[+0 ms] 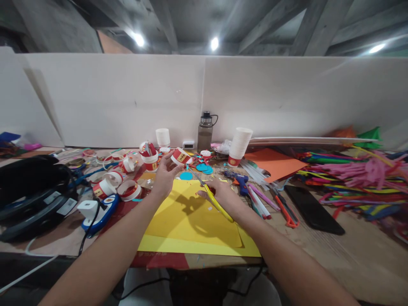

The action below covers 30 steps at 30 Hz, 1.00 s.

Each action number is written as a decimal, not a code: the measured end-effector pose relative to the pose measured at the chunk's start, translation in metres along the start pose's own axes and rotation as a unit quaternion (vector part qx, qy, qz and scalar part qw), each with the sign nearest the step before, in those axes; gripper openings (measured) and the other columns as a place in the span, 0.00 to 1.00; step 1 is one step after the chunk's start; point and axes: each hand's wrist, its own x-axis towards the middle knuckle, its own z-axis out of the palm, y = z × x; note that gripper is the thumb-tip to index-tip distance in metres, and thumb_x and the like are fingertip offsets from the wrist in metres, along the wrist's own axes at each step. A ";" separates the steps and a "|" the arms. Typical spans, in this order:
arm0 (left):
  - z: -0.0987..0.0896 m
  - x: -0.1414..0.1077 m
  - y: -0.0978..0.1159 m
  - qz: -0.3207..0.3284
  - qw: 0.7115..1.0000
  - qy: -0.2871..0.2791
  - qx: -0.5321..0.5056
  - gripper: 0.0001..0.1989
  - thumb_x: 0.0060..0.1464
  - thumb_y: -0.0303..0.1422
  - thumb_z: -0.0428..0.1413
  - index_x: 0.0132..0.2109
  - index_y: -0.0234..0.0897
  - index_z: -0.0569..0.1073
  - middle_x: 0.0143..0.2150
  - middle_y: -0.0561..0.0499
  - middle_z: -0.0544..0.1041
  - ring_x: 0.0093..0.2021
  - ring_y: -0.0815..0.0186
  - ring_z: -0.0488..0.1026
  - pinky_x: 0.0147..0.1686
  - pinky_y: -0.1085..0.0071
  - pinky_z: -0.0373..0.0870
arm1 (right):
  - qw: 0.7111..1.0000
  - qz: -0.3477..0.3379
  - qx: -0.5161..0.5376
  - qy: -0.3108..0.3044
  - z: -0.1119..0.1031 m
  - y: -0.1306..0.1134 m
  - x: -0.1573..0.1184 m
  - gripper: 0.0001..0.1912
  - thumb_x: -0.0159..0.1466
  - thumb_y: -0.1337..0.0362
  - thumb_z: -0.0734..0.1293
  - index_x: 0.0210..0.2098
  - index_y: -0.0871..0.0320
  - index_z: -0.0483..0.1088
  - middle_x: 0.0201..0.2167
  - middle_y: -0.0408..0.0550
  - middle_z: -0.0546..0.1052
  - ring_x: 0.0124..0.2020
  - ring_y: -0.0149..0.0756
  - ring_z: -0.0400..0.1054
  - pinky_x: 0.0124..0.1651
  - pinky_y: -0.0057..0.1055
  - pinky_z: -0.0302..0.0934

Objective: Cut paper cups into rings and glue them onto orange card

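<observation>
My left hand (165, 175) holds a short red and white paper cup piece (180, 157), tilted, above the far edge of the yellow sheets (191, 212). In my right hand (219, 194) are yellow-handled scissors (216, 203), their blades pointing up and left toward the cup piece. Whether the blade tips touch it is too small to tell. Shadows of both hands fall on the yellow paper. Blue paper discs (186, 175) lie just beyond the sheets, below the cup piece.
At the back stand a bottle (205, 135) and stacked cups (239, 146). Cut cup rings (129, 190) and a blue power strip (101, 216) are left. On the right lie a glue gun (242, 183), orange paper (276, 163), a phone (314, 209) and colourful pipe cleaners (366, 174).
</observation>
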 end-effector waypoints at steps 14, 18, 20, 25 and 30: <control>-0.001 0.001 0.000 0.007 1.000 0.001 0.009 0.29 0.41 0.24 0.65 0.52 0.42 0.68 0.54 0.47 0.74 0.50 0.63 0.72 0.48 0.66 0.70 | 1.000 0.005 -0.007 0.005 0.004 0.000 0.000 0.10 0.60 0.59 0.66 0.27 0.59 0.70 0.23 0.43 0.70 0.24 0.29 0.59 0.28 0.26 0.48; -0.002 0.001 -0.001 0.004 1.000 0.003 0.005 0.29 0.42 0.25 0.65 0.52 0.42 0.68 0.53 0.47 0.74 0.50 0.63 0.73 0.48 0.65 0.70 | 1.000 -0.003 -0.010 0.007 0.003 0.000 -0.001 0.09 0.60 0.62 0.65 0.25 0.59 0.70 0.22 0.42 0.69 0.23 0.28 0.57 0.28 0.26 0.47; -0.002 0.001 -0.002 0.003 1.000 0.005 0.002 0.28 0.42 0.26 0.65 0.52 0.42 0.68 0.52 0.48 0.75 0.49 0.64 0.73 0.48 0.66 0.70 | 1.000 -0.004 -0.010 0.012 0.004 -0.001 -0.001 0.09 0.60 0.63 0.65 0.24 0.59 0.69 0.20 0.41 0.67 0.22 0.28 0.56 0.27 0.26 0.46; -0.001 0.001 0.001 -0.017 0.999 0.018 -0.020 0.27 0.41 0.27 0.66 0.50 0.42 0.69 0.48 0.50 0.76 0.45 0.67 0.74 0.43 0.71 0.71 | 0.999 -0.017 -0.005 0.033 0.004 -0.002 -0.001 0.08 0.59 0.64 0.65 0.25 0.59 0.69 0.21 0.42 0.69 0.23 0.28 0.57 0.27 0.26 0.46; -0.001 0.002 0.001 -0.092 0.993 0.036 -0.062 0.23 0.44 0.33 0.66 0.47 0.40 0.69 0.33 0.54 0.75 0.34 0.69 0.77 0.33 0.75 0.70 | 0.998 -0.036 -0.001 0.052 0.002 0.000 -0.002 0.11 0.62 0.58 0.64 0.31 0.59 0.72 0.26 0.44 0.71 0.26 0.30 0.60 0.30 0.27 0.49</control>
